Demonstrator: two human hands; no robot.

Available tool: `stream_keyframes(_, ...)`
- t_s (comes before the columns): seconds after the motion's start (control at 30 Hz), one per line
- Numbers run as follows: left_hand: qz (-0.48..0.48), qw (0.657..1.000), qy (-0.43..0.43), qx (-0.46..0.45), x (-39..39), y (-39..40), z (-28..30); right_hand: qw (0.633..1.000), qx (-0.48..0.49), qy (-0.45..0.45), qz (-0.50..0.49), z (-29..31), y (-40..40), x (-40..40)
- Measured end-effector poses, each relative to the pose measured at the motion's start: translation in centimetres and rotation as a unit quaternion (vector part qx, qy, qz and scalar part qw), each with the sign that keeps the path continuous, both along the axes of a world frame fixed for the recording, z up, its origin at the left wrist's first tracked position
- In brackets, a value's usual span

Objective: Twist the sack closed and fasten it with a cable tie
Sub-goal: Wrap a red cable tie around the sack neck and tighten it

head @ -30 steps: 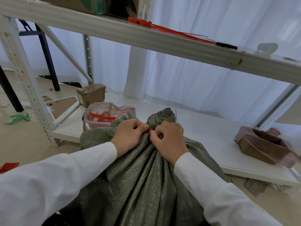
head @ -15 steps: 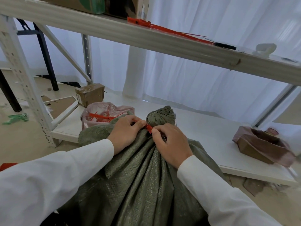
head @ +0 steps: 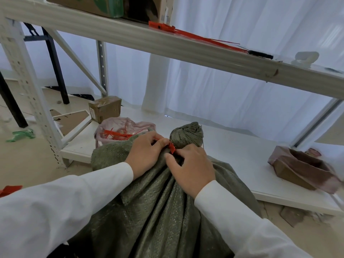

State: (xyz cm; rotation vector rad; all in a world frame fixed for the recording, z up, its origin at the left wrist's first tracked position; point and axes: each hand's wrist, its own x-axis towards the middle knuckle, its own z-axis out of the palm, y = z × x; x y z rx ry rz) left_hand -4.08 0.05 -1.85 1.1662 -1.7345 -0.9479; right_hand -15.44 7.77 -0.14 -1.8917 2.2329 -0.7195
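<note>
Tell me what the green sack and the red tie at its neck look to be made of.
Sack: likely woven plastic fabric, dull olive; a fine grid weave shows, with stiff creases.
Cable tie: probably moulded plastic, smooth bright red; only a small flat piece shows between the left hand and right hand.

A storeroom or packing area — bare metal shelving [head: 24, 86] with perforated uprights, a taped cardboard parcel [head: 105, 108] at the lower shelf's left corner, loose red cable ties [head: 188, 35] along the upper shelf's edge — white curtains [head: 232, 86] behind.
</note>
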Motion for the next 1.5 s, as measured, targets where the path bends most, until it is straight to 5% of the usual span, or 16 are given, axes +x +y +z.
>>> stream_keyframes(0.5, -0.016, 1.0, -0.002, -0.004, 0.2, 0.3, -0.2, 0.992, -0.085, 0.096, 0.0, 0.0, -0.3, -1.4)
stream_keyframes(0.9, -0.039, 0.999, -0.027, -0.016, 0.2, 0.3, -0.3, 0.998, -0.029, -0.028, -0.046, 0.6, -0.8, -1.2)
stream_keyframes(1.37, -0.034, 0.999, -0.037, -0.002, -0.6, 0.2, 0.0, 0.996, -0.059, -0.067, 0.021, 0.1, -0.8, -2.9)
stream_keyframes(1.5, -0.038, 0.999, -0.02, 0.003, 0.1, -0.4, 0.1, 0.984, -0.018, -0.172, 0.036, 0.6, -0.1, -4.8)
